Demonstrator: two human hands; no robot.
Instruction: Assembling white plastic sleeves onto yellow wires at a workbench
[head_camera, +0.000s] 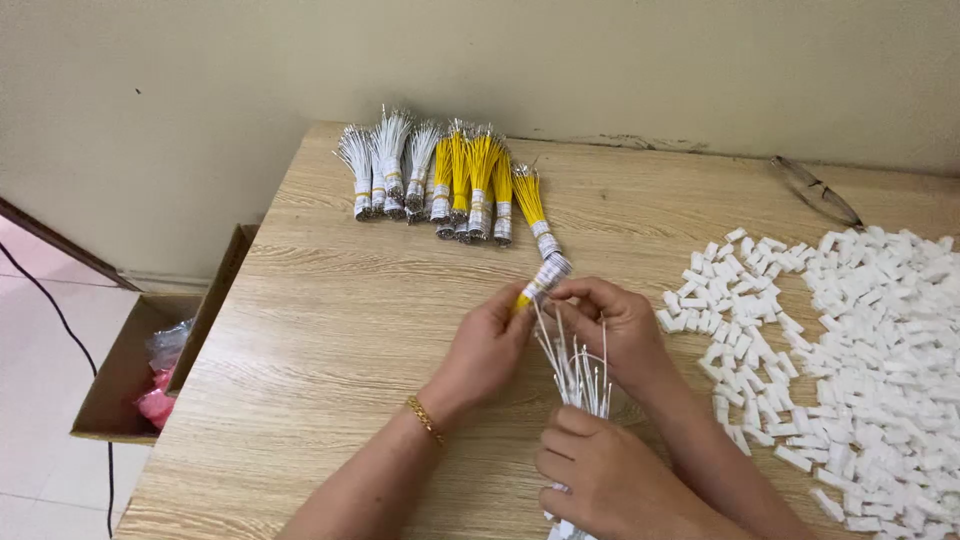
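Pinching the banded lower end of a yellow wire bundle (540, 262) lying on the counter (330, 320), the left hand (490, 345) has its fingers closed on it, and the right hand (615, 330) curls its fingers shut on that same end from the other side, hiding the exact grip. Just below them a third hand (600, 480), cut off by the bottom edge so its owner cannot be told, is clamped round a sheaf of thin white wires (580, 375) whose tips stand up between the two hands. Further bundles (440, 175) lie near the wall, white plastic pieces (860, 340) spread out to the right
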